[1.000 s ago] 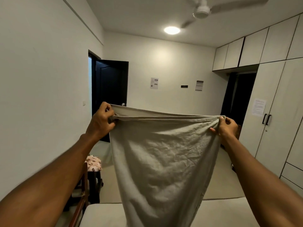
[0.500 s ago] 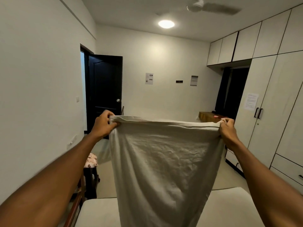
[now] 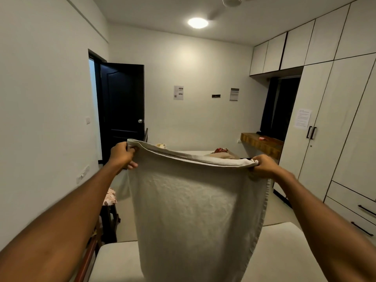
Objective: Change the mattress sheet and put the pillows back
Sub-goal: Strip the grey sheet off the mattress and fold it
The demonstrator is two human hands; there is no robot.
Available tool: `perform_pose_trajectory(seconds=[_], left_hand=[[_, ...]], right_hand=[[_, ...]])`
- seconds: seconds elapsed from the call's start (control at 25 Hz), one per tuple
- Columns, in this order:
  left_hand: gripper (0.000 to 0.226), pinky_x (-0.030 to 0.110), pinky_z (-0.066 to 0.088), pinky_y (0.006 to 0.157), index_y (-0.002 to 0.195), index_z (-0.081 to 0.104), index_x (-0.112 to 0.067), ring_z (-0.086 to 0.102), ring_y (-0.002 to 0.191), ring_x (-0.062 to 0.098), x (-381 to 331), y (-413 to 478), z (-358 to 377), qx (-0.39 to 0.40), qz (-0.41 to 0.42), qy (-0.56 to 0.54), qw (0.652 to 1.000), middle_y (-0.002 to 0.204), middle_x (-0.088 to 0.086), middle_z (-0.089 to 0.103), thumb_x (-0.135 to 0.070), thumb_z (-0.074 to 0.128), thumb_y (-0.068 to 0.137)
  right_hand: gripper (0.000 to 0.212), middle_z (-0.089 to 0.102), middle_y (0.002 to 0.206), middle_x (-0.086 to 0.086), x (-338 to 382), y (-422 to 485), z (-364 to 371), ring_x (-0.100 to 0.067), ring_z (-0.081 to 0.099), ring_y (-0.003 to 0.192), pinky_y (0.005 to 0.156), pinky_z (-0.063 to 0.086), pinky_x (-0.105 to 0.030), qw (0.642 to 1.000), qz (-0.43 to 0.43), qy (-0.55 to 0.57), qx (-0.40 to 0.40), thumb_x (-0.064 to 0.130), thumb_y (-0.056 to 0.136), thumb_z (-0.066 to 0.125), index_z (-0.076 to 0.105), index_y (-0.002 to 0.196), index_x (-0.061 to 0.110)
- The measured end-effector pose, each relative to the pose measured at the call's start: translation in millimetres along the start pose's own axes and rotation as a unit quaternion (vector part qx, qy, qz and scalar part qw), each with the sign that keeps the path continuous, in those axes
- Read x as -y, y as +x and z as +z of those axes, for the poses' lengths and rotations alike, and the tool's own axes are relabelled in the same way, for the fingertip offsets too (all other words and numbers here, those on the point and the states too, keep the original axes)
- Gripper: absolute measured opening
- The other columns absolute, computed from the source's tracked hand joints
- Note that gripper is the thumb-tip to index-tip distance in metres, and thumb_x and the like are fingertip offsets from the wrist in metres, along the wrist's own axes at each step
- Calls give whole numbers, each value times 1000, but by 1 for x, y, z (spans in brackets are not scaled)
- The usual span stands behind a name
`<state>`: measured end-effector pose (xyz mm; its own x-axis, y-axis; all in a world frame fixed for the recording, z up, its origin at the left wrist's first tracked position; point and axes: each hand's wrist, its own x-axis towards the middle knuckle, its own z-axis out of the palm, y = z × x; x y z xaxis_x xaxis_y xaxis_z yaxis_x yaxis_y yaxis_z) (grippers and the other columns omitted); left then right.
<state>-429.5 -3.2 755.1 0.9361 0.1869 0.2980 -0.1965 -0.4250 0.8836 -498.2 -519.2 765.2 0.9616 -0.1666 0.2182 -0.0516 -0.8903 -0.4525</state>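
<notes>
You hold the sheet (image 3: 193, 210) hanging at 6 o'clock over the mattress (image 3: 284, 247), left hand (image 3: 122, 154) and right hand (image 3: 263, 165) clenched on its top corners; loosen either grip and it likely drops crumpled or lands askew.

Two hands, left (image 3: 122, 154) and right (image 3: 264, 165); one grey sheet (image 3: 193, 210); one black door (image 3: 122, 106); one ceiling light (image 3: 197, 23); three wall papers (image 3: 178, 92).
</notes>
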Motion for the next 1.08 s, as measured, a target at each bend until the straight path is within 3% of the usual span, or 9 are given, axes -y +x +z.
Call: perform_pose_trajectory(seconds=[0.12,0.2,0.28,0.44,0.6,0.72,0.88,0.96,1.08], left_hand=[[25,38,64,53,135,51,-10,77,78,42,-2,7,0,33,-51,-111,992,119,17,63,-16,45,111],[27,49,66,76,134,56,-13,73,99,41,-5,18,4,-26,-33,-115,993,125,17,65,-12,48,108],[34,46,56,99,136,58,-15,64,117,31,-13,20,10,-65,6,-71,995,127,9,65,-10,55,103],[67,34,47,97,136,54,-12,53,110,19,-22,18,3,0,165,110,980,123,6,52,-3,86,78],[37,38,53,85,114,77,-14,66,101,33,-35,34,-15,-33,235,254,938,110,14,68,2,81,80],[36,43,63,66,117,78,-14,68,95,45,-46,34,-10,-117,106,142,977,116,19,65,5,71,87],[42,59,64,64,131,67,-28,70,95,43,-46,39,0,-69,-35,-74,994,124,15,65,-4,55,99],[38,52,65,68,133,65,-22,70,99,40,-46,39,6,-36,-24,-47,998,121,15,66,-6,53,102],[38,38,60,70,133,60,-12,65,97,30,-55,28,7,53,-7,-8,999,109,12,64,4,57,98]], right_hand=[[13,72,95,-15,10,6,6,-33,71,80,72,65,-52,996,64,42,-40,14,100,64,71,90,15],[15,68,102,-18,24,8,8,-40,71,83,61,65,-52,970,106,213,-50,6,102,55,70,105,8],[21,64,110,-14,48,7,9,-39,67,94,59,65,-50,897,121,421,-53,4,106,49,66,115,9],[23,63,118,-9,74,16,-1,-31,64,104,70,66,-50,827,100,544,-105,2,103,50,67,115,13],[22,69,106,-5,70,15,-17,-23,66,98,75,64,-42,903,13,414,-117,2,100,54,70,108,14],[24,66,102,1,70,19,-26,-20,66,97,98,54,-42,967,-58,247,-20,15,96,69,65,119,15],[21,70,92,4,67,26,-27,-21,68,89,82,61,-43,994,-99,-42,-29,29,81,80,71,100,25],[1,69,88,-8,64,21,-28,-30,70,84,69,64,-43,998,-36,-22,-54,17,88,70,69,89,16],[6,65,95,-19,58,19,-28,-31,67,72,39,52,-28,992,99,60,-52,2,87,67,65,92,3]])
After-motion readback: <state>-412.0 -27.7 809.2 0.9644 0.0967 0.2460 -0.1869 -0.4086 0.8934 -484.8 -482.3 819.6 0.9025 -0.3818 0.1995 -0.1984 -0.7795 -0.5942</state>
